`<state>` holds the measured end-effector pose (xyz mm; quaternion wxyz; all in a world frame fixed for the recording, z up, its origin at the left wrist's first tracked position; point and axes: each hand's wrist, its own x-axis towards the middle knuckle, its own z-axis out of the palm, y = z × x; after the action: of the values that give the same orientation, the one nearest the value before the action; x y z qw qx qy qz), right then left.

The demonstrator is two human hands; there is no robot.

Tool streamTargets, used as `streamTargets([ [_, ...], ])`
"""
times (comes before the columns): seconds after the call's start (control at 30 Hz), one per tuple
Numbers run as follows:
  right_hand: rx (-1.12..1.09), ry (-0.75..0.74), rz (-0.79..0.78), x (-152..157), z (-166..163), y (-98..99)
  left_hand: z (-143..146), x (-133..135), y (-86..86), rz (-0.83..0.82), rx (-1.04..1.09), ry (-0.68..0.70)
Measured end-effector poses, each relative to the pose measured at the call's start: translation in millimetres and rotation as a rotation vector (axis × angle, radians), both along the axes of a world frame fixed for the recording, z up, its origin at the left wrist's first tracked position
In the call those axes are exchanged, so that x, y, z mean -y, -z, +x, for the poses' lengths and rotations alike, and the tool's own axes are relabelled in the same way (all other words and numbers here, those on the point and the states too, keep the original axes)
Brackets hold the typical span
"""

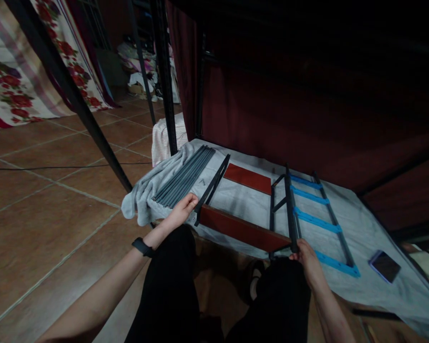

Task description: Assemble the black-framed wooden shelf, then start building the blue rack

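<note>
The frame [245, 230] lay on a grey sheet [245, 207] between the two hands' fingers, stretching away beyond them; it had slim, dull black bars and two flat, smooth red-brown boards [248, 178], one near the fingers, one farther off. The left hand [186, 207] pinched its near left corner, fingers curled; the right hand's [305, 257] fingers closed on its near right end; grey rods [186, 176] lay just beyond the left fingers, blue slats [316, 220] beyond the right.

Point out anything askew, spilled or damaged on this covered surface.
The pale grey fabric cover looks untidy: it is bunched in thick folds at the left end, beside the row of thin grey rods, but lies flatter elsewhere. No spill or clear damage shows.
</note>
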<state>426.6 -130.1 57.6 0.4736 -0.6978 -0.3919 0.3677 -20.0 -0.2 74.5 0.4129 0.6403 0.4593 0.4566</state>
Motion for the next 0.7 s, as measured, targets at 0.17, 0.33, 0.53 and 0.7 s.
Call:
streamTargets([
  [0.17, 0.048, 0.020, -0.033, -3.2, 4.7, 0.3, -0.5, 1.4, -14.3, -0.170, 0.002, 0.055],
  [0.33, -0.014, -0.036, -0.018, -3.2, 4.6, -1.7, -0.1, -0.3, -9.1, -0.291, 0.213, 0.075],
  [0.53, -0.071, -0.090, -0.035, 1.3, 0.0, -8.3, -1.9, -4.5, 4.0, -0.317, 0.392, 0.166],
  [0.7, -0.058, -0.055, -0.059, 0.5, -0.3, -8.0, -1.8, -1.9, -3.0, -0.350, 0.426, 0.147],
])
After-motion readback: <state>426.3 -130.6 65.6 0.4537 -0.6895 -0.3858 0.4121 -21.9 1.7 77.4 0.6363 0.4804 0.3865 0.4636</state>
